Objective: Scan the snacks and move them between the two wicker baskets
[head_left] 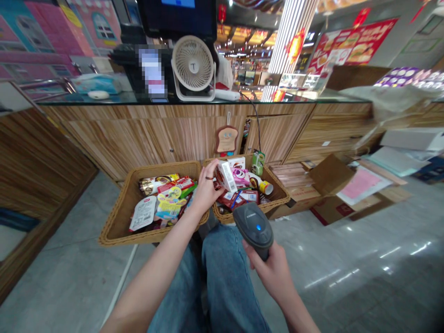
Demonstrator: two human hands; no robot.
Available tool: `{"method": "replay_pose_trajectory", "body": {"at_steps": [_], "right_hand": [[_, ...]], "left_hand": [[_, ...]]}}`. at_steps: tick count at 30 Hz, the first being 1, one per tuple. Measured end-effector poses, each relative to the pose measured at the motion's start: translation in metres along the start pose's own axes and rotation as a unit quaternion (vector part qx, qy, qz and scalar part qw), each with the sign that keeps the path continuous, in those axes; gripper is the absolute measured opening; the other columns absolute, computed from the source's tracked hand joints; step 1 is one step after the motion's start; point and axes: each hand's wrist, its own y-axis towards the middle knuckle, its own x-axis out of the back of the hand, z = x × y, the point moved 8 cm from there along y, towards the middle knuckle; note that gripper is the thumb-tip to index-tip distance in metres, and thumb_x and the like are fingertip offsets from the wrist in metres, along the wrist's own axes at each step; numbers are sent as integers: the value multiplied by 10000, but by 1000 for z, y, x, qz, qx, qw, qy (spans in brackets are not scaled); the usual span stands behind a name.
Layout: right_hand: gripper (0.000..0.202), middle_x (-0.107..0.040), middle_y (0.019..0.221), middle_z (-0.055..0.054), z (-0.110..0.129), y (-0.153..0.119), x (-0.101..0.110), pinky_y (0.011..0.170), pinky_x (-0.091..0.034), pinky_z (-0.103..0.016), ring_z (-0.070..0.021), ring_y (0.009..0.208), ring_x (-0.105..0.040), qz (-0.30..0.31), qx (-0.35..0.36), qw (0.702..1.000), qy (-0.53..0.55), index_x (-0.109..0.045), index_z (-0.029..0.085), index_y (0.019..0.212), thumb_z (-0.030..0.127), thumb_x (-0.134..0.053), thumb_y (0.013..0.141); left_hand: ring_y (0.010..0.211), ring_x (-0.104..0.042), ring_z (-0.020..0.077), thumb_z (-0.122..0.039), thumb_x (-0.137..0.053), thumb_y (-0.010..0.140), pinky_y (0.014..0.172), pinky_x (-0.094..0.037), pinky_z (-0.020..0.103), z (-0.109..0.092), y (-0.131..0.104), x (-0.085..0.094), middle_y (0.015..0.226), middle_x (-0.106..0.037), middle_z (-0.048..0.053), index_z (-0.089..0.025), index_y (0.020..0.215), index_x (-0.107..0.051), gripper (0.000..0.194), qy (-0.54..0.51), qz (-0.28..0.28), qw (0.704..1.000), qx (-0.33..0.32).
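Note:
In my left hand [205,192] is a small snack box [226,176], its white side with a barcode turned toward the scanner. The box is above the left part of the right wicker basket [281,193], which holds several packaged snacks. My right hand [270,268] grips a dark grey barcode scanner [254,225] with a blue light on top, its head pointing toward the box. Left of my left hand stands another wicker basket [116,217], with a yellow character-shaped pack [169,203] and a white-lidded tub [144,212] among its snacks.
A wooden counter [145,134] runs across the front, with a white fan [193,64] and a monitor [176,16] on its glass top. A toast-shaped hanging ornament [227,138] is on the cabinet front. Opened cardboard boxes [333,208] lie on the floor at right.

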Motion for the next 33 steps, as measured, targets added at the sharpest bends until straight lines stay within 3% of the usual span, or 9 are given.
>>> {"method": "replay_pose_trajectory", "body": {"at_steps": [6,15,20,23,28,33], "right_hand": [[383,-553,456,22,8,2,3,469,-450,-231,-158,426,-524,-10,10,1000,-9,-608,223,670,463,-639,967],[401,-568,454,15,11,2,3,462,-464,-237,-166,427,-535,-11,11,1000,-8,-644,216,699,507,-636,975],[368,-567,463,18,10,0,4,462,-451,-237,-167,428,-535,-15,11,1000,-13,-650,212,713,478,-644,968],[361,-574,469,18,6,-2,5,462,-449,-242,-172,428,-541,-18,7,1000,-18,-655,208,727,479,-651,965],[382,-553,458,21,-1,-4,4,456,-436,-246,-172,421,-530,-15,3,1000,-22,-611,225,690,486,-647,967],[388,-546,467,22,-4,-4,1,466,-443,-246,-172,434,-524,-11,-1,1000,-19,-630,218,715,512,-652,968]], "left_hand": [[1545,-388,278,-132,-758,816,1307,-302,490,1,-2,0,1629,-420,162,-226,1595,-252,934,-22,-7,1000,-13],[1558,-379,302,-177,-753,837,1302,-300,540,3,-4,-6,1645,-408,177,-240,1618,-208,954,-9,18,1000,6],[1563,-372,289,-176,-755,835,1296,-291,529,-6,-2,0,1656,-407,156,-281,1629,-157,1000,18,15,1000,-5],[1549,-389,298,-196,-755,851,1299,-257,547,-18,3,19,1645,-424,150,-304,1634,-122,1013,67,-6,997,-27],[1527,-386,366,-201,-778,807,1303,-183,615,-30,1,78,1632,-406,158,-300,1668,-95,1104,180,-37,983,-3],[1461,-431,464,-227,-792,748,1241,-188,748,5,-32,124,1586,-451,197,-276,1693,-135,1151,317,42,944,78]]}}
